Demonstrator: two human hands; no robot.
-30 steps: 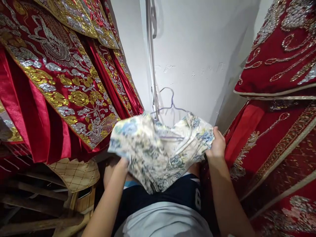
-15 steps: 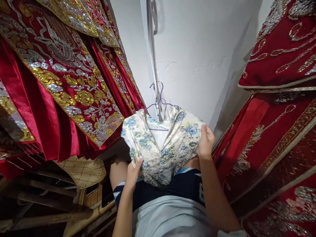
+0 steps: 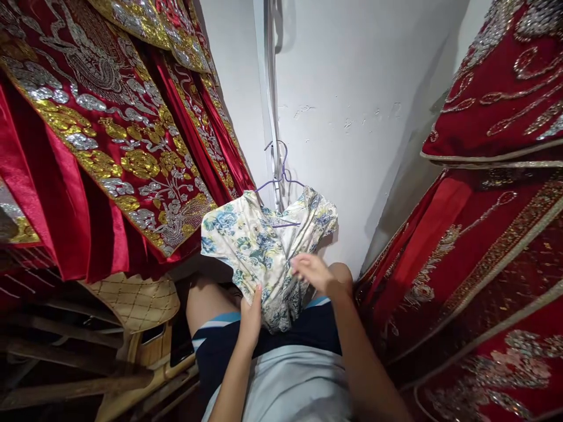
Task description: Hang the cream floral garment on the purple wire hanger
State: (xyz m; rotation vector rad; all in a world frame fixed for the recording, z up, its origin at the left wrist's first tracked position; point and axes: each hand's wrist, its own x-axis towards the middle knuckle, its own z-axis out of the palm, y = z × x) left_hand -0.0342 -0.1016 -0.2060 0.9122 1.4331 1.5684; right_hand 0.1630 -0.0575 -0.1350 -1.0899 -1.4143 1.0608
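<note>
A white floral garment with blue and yellow flowers (image 3: pixel 257 237) hangs on a purple hanger (image 3: pixel 285 170) in front of the wall, its lower part over my lap. My left hand (image 3: pixel 251 310) grips its lower left side, thumb on top and fingers behind the cloth. In front of the garment's right half is my right hand (image 3: pixel 311 271), its fingers bent and close together near the crossed neckline. Whether those fingertips pinch any cloth is too blurred to tell.
Red embroidered garments with gold and silver sequins (image 3: pixel 141 164) hang at the left. More red beaded garments (image 3: pixel 497 234) hang at the right. A quilted cream seat (image 3: pixel 136 302) and wooden pieces (image 3: pixel 79 387) lie lower left.
My right hand has let go of the garment's right sleeve and moved left to the front. The sleeve has dropped inward, and the garment has shifted left. My left hand still holds its side.
</note>
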